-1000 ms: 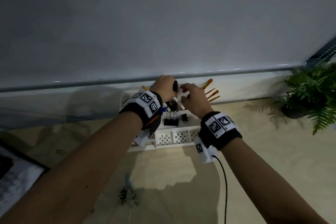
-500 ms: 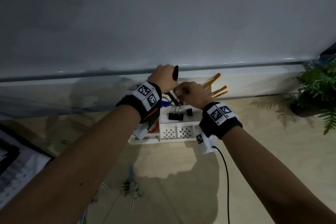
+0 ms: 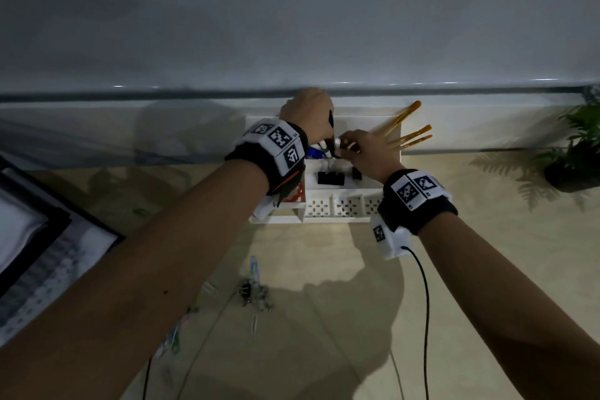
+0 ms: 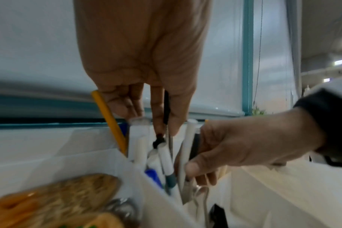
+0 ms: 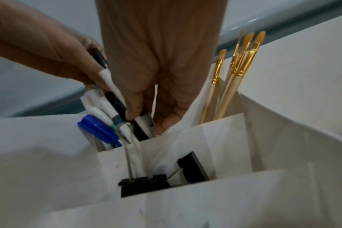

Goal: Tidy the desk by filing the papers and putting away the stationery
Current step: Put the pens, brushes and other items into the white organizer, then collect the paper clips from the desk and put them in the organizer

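A white desk organiser (image 3: 337, 206) stands against the wall. My left hand (image 3: 311, 117) is over its pen compartment and pinches a black pen (image 4: 167, 108) upright between thumb and fingers. My right hand (image 3: 345, 148) reaches into the same compartment, its fingers curled round a white pen and a black pen (image 5: 140, 123). More white pens, one with a blue cap (image 5: 98, 129), and a yellow pencil (image 4: 109, 120) stand there too. Black binder clips (image 5: 144, 183) lie in the lower front compartment.
Gold-tipped paint brushes (image 3: 406, 130) lean out of the organiser's right compartment. Loose paper clips and small binder clips (image 3: 253, 294) lie on the desk near me. A dark folder with papers (image 3: 39, 237) is at the left, a potted plant (image 3: 574, 153) at the right.
My right hand's fingers have gone down into the pen compartment. My left hand still holds the black pen over it. The head view has shifted, so the organiser sits higher in frame.
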A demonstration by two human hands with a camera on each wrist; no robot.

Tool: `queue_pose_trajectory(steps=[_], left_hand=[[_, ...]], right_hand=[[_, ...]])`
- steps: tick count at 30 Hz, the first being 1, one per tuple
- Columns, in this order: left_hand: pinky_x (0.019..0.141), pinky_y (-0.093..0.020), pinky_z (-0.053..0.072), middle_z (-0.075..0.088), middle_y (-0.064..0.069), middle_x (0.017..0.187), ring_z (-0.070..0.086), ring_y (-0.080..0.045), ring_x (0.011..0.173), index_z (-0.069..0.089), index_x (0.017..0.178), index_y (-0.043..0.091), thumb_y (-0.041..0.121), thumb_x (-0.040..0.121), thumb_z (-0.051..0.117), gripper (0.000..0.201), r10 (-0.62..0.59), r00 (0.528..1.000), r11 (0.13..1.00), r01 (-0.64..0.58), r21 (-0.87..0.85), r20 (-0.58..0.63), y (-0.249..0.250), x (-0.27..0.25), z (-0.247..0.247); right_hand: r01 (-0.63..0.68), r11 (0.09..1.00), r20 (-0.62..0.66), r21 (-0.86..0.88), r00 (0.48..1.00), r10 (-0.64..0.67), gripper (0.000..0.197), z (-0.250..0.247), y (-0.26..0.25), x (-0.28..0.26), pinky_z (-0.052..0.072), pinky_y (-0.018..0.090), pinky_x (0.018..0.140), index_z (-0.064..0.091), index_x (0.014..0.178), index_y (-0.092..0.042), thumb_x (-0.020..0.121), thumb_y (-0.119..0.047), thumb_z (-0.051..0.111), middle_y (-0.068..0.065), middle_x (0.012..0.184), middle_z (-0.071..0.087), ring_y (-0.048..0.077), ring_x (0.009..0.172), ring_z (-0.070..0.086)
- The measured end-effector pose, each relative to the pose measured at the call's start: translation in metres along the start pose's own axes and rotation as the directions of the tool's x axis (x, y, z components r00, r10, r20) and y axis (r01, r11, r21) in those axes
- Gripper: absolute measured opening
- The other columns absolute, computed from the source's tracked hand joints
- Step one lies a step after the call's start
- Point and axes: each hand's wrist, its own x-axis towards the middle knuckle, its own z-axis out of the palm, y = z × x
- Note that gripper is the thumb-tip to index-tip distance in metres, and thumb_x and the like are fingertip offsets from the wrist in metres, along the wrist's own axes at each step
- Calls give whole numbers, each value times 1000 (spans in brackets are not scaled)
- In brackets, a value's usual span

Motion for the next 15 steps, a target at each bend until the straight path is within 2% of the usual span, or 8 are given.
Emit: queue_pose_trajectory(steps=[3, 5, 6, 8, 11, 13, 15], left_hand=[[94, -38, 35, 52, -10, 121, 40, -28, 120, 63, 107, 10, 33, 86, 58, 32, 56, 988, 987, -32, 159, -145, 1, -5, -4], [100, -40, 33, 45, -10, 128, 35, -29, 124, 57, 118, 12, 38, 88, 54, 39, 16, 967, 984, 29, 174, -253, -6, -10, -7], [101, -39, 34, 42, -11, 131, 35, -29, 124, 53, 122, 11, 36, 90, 52, 40, -40, 961, 987, 80, 139, -275, -10, -14, -8], [100, -37, 41, 44, -13, 131, 43, -28, 121, 52, 123, 8, 24, 96, 47, 32, -150, 961, 989, 148, -26, -232, -21, -19, -2], [92, -36, 48, 57, -18, 120, 56, -32, 111, 55, 119, 1, 2, 96, 37, 29, -110, 991, 990, 102, -102, -77, -22, -24, 9], [87, -36, 45, 57, -21, 118, 55, -34, 109, 54, 117, 0, -1, 94, 35, 31, -104, 994, 987, 101, -128, -20, -20, -28, 11], [84, -32, 42, 56, -22, 120, 54, -33, 110, 55, 115, 0, 3, 95, 34, 29, -109, 994, 979, 108, -174, 5, -20, -30, 7]], right_hand=[[-15, 999, -93, 31, 996, 17, 23, -2, -2, 3, 33, 21, 71, 60, 101, 5, 95, -14, 47, 22, 102, 65, 27, 90, 60], [-7, 1000, -130, 3, 991, 7, 23, -5, -7, 3, 31, 20, 73, 58, 104, 5, 95, -11, 45, 22, 106, 64, 29, 95, 60], [-6, 1000, -106, -28, 994, 3, 22, -4, -9, 4, 32, 22, 75, 56, 108, 4, 94, -9, 45, 22, 109, 63, 31, 100, 59], [-16, 995, 18, -97, 1000, 18, 29, 2, -14, 4, 38, 29, 83, 49, 119, 2, 91, -3, 47, 21, 119, 58, 34, 110, 55], [-57, 991, 150, -124, 986, 75, 44, 12, -17, 6, 41, 35, 89, 38, 127, 4, 86, 0, 51, 25, 125, 52, 38, 116, 50], [-78, 985, 159, -155, 982, 103, 42, 13, -19, 7, 41, 36, 88, 38, 125, 6, 85, 2, 48, 26, 125, 51, 39, 116, 49], [-89, 985, 162, -149, 980, 114, 39, 12, -19, 6, 41, 37, 89, 40, 125, 5, 86, 3, 45, 26, 124, 53, 38, 115, 50]])
